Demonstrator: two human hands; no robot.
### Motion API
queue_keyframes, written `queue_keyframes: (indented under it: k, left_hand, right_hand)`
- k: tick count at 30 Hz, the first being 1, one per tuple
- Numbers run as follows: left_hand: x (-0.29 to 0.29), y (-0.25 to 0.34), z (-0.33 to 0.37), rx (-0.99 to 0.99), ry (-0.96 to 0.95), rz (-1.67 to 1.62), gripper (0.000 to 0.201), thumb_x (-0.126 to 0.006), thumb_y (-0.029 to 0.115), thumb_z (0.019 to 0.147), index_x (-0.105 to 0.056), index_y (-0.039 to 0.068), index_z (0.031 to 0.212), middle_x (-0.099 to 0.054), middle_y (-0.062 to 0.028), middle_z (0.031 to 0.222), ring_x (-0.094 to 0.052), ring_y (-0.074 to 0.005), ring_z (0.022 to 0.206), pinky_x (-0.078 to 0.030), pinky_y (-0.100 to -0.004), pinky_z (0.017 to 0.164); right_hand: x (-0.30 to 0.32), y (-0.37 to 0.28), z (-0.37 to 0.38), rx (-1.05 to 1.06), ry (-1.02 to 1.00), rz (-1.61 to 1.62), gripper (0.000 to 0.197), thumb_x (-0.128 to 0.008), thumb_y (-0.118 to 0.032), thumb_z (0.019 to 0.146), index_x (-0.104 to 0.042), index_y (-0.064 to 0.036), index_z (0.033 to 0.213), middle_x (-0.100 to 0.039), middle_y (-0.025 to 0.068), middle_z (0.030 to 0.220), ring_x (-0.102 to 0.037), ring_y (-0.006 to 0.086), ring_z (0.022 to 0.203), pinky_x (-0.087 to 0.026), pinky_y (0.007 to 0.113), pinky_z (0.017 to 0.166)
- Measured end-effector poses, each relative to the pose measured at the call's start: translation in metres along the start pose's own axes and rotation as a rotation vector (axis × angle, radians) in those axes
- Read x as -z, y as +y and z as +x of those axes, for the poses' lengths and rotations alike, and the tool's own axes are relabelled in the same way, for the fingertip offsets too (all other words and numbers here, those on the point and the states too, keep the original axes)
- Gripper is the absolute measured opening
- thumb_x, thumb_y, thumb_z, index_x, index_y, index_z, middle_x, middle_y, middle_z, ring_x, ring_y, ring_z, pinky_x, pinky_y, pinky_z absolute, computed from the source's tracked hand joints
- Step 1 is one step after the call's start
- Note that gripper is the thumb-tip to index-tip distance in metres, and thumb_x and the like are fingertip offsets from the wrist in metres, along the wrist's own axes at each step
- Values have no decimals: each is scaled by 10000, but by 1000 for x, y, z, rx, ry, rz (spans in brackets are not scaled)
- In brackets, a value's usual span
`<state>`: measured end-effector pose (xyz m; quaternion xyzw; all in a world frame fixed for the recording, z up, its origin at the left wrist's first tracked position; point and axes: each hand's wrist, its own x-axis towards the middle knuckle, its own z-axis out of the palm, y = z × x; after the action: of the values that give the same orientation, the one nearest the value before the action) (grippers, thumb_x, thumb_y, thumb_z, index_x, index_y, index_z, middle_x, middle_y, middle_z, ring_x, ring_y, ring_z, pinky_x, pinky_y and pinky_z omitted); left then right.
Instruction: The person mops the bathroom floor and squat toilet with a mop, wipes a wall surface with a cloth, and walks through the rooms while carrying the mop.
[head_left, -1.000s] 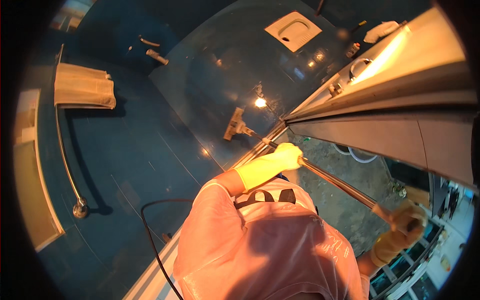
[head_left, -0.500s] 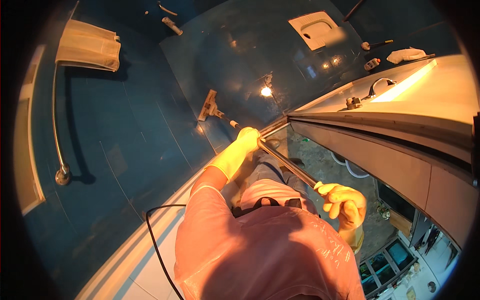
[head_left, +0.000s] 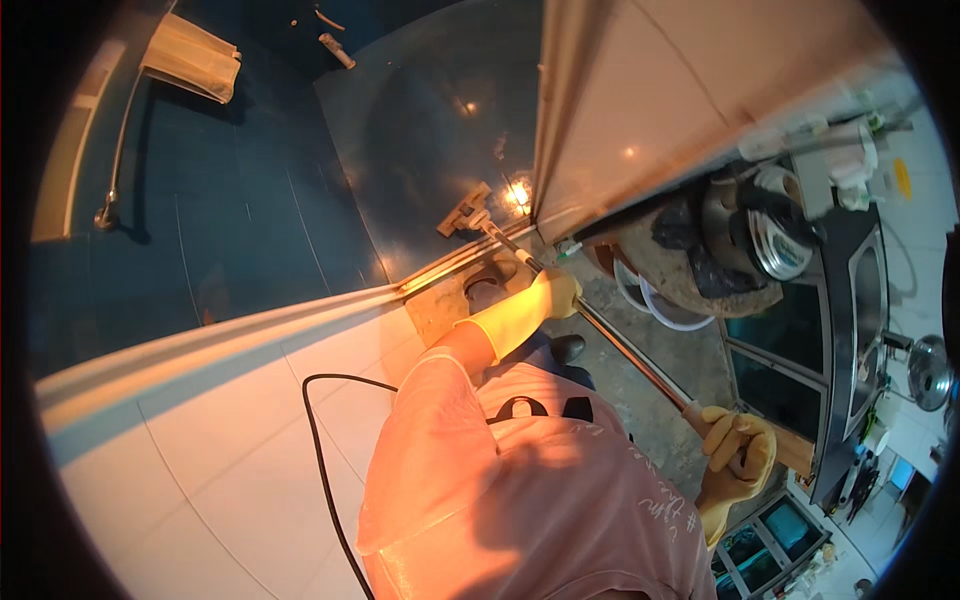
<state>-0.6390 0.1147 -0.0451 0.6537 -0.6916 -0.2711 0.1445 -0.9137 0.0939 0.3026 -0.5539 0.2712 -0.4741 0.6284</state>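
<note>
Head cam, looking down over pink sleeves, both hands in yellow rubber gloves

Long metal pole [head_left: 620, 345] is running on a diagonal, from approx 4 o'clock up to approx 11 o'clock across centre frame. Flat brush/scrubber head [head_left: 465, 212] is sitting at the far upper end, on the dark blue tiled surface [head_left: 250, 220], just beside the glare spot and the edge of the pale panel [head_left: 640, 110]

Left hand [head_left: 552, 296] is clenching round the pole partway along, fingers wrapped; it's the nearer hand to the head, which is lying at approx 10–11 o'clock from that grip, a short stretch of pole btwn them. Right hand [head_left: 738, 450] is wrapping the wooden-looking butt end of the pole at lower right, closed tight on it, well apart from the left hand. Head is lying at approx 10 o'clock from the right grip, w/ the whole pole length in btwn

Key relation: pole's long axis is pointing from right hand thru left hand straight to the head, so the left is acting as the fwd guide and the right as the rear hold

Around: black cable [head_left: 318, 450] is looping over white tiles at lower left; folded pale towel [head_left: 190, 62] is hanging on a rail at upper left; basin + clutter under the counter at approx 2–3 o'clock, detail too dim to sort
</note>
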Motion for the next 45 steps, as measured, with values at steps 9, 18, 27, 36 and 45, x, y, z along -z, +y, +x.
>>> queue_keyframes:
  k: [9,18,27,36,45]
  left_hand:
    - [31,170,8,-108,-316,67,177,-663,265,722,-736,117,787,-687,-138,747,-661,-363,719,-517,-483,668]
    - [96,359,23,-196,-594,-40,270,-611,293,782,-687,34,789,-655,-201,728,-631,-394,696,-480,-477,640]
    - [93,396,9,-483,-652,-135,329,-677,377,792,-689,60,879,-683,-174,816,-646,-357,772,-491,-442,712]
    - [188,290,124,-107,88,-497,596,-603,318,873,-464,73,1399,-668,-111,1105,-632,-221,983,-481,-346,867]
    - [181,186,280,-553,494,-661,319,-584,168,904,-542,67,1203,-620,-96,1213,-575,-214,1096,-456,-359,907]
  right_hand:
    - [110,-88,-36,304,-18,158,632,-469,-505,989,-545,80,1217,-502,51,557,-463,196,501,-494,451,698]
    - [126,-24,-76,40,202,-461,383,-560,-421,978,-573,-60,1107,-630,81,968,-621,247,871,-471,427,894]
    - [114,-57,-108,298,253,98,417,-602,-391,960,-429,-128,686,-355,-31,545,-354,123,480,-407,343,651]
    - [141,-83,-176,265,894,-294,433,-499,-349,1024,-433,-116,665,-348,-21,541,-311,76,476,-502,350,791]
    - [141,-99,-198,317,1063,-319,410,-555,-338,1009,-464,-108,682,-287,-32,554,-250,68,511,-507,350,849]
